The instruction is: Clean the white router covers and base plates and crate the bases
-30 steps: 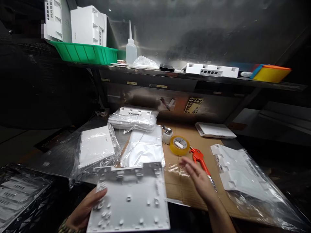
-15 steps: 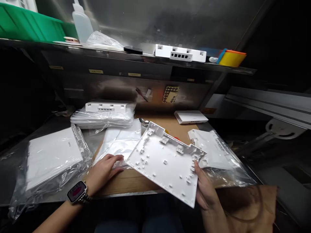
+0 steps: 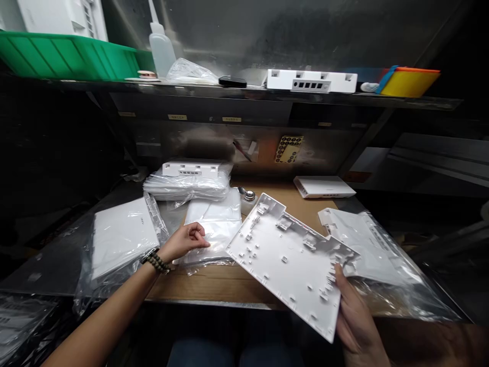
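My right hand [image 3: 353, 311] grips the right edge of a white plastic router housing [image 3: 282, 260], its thumb on the inner side. The housing is tilted above the table, its inside with small posts and clips facing me. Lower down on the left, my left hand [image 3: 189, 239] is closed in a pinch at the top plastic bag [image 3: 219, 229] of a flat pile. Its fingertips are close together on the film; how much of it they hold is hard to see. A beaded bracelet [image 3: 157, 262] circles the left wrist.
Bagged white housings lie at left [image 3: 124, 237] and right [image 3: 355, 237]. Behind are a bag stack [image 3: 187, 188] with a white part on top, a small metal-topped container [image 3: 249, 200] and a white box [image 3: 324, 187]. Above runs a shelf [image 3: 267, 93] with a green bin [image 3: 72, 56] and bottle [image 3: 162, 53].
My left hand has moved onto the bag pile, and its fingers have gone from apart to pinched. The right hand still holds the housing. The whole view has shifted.
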`<move>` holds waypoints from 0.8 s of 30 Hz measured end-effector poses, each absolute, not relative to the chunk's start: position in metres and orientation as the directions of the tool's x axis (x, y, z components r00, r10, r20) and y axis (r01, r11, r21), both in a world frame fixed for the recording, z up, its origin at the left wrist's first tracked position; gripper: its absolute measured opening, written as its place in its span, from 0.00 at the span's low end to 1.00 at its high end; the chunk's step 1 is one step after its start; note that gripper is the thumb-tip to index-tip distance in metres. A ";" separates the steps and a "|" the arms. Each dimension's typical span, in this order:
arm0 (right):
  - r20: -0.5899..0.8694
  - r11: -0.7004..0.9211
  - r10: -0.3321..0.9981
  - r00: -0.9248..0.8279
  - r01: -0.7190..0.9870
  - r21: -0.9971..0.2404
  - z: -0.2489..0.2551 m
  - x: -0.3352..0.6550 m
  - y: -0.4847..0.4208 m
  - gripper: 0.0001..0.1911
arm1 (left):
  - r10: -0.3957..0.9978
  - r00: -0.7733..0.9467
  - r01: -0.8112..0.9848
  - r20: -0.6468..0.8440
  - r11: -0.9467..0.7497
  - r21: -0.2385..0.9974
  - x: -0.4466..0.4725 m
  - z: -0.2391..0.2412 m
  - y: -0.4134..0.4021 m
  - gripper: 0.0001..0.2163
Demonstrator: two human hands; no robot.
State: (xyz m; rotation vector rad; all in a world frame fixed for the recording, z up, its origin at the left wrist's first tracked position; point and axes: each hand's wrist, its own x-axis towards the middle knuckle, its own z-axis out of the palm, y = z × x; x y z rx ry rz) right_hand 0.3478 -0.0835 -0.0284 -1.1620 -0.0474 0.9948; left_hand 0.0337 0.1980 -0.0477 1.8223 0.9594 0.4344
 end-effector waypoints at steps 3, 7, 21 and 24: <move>-0.469 0.026 0.665 0.581 -0.645 -0.763 -0.037 0.349 -0.082 0.41 | 0.800 0.590 0.387 -0.108 -0.162 0.908 0.030 -0.054 0.206 0.12; -0.464 -0.110 0.769 0.440 -0.624 -0.774 -0.060 0.350 -0.081 0.39 | 0.819 0.573 0.372 -0.035 -0.222 0.901 0.032 -0.053 0.202 0.09; -0.438 -0.349 0.876 0.200 -0.363 -0.864 -0.082 0.253 0.003 0.43 | 0.562 0.816 0.076 0.138 -0.339 0.938 0.058 -0.055 0.167 0.11; -0.411 -0.349 0.853 0.322 -0.234 -0.908 -0.083 0.252 0.012 0.47 | 0.549 0.824 0.105 0.140 -0.391 0.915 0.060 -0.067 0.169 0.10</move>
